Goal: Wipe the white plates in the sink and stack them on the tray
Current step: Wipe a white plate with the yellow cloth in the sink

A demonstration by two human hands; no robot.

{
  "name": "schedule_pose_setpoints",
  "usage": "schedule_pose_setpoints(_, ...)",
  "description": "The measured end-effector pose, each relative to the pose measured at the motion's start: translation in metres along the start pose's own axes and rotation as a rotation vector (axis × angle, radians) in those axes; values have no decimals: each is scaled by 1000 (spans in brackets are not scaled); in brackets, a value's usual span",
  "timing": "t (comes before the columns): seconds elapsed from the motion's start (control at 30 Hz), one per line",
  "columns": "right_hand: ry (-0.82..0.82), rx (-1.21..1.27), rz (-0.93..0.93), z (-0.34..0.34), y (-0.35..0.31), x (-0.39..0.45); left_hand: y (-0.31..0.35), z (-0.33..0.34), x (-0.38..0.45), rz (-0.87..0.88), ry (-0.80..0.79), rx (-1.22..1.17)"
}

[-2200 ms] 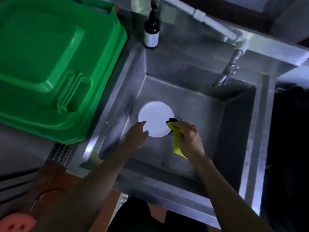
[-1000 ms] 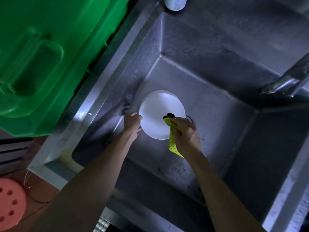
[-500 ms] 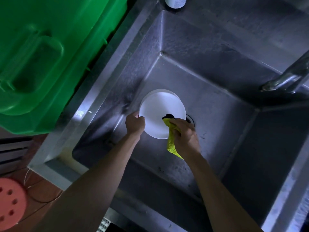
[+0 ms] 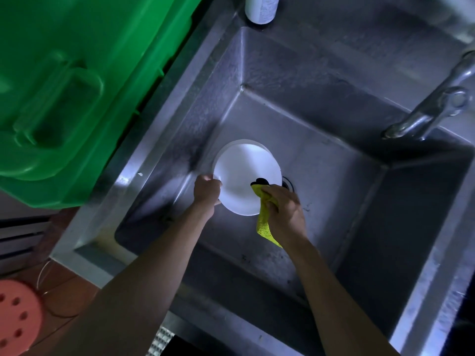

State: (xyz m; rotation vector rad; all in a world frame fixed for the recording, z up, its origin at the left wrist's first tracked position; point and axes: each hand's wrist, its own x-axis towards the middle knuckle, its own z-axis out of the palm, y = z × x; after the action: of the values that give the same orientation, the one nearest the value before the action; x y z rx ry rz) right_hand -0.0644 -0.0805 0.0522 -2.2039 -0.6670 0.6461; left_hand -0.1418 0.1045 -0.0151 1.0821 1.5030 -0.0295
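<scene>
A white plate (image 4: pixel 244 173) is tilted up off the floor of the steel sink (image 4: pixel 334 176). Behind its far edge shows the rim of another white plate (image 4: pixel 232 145) lying below it. My left hand (image 4: pixel 207 190) grips the lifted plate by its left rim. My right hand (image 4: pixel 284 209) holds a yellow cloth (image 4: pixel 263 222) and presses its dark-tipped end against the plate's lower right part. No tray is in view.
A green plastic bin lid (image 4: pixel 64 86) lies left of the sink. A bottle (image 4: pixel 262 9) stands at the sink's back edge. The tap (image 4: pixel 431 109) juts in from the right. A pink stool (image 4: pixel 18 314) stands on the floor at lower left.
My left hand went from touching the plate's edge to gripping it and lifting it off the plate below. The right hand keeps the cloth on the plate. The camera came closer.
</scene>
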Motion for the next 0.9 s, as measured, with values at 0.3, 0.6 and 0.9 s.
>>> schedule_pose_setpoints(0.3, 82, 29, 18, -16, -12, -27, 7, 3, -35, -105, -187, -105)
schedule_pose_setpoints(0.6, 112, 25, 89, -33, -23, -58, 8, -9, -80, -51, -350, -68)
schedule_pose_setpoints(0.9, 158, -77, -32, -61, -73, -88, 18, -32, -147, 32, -536, -35)
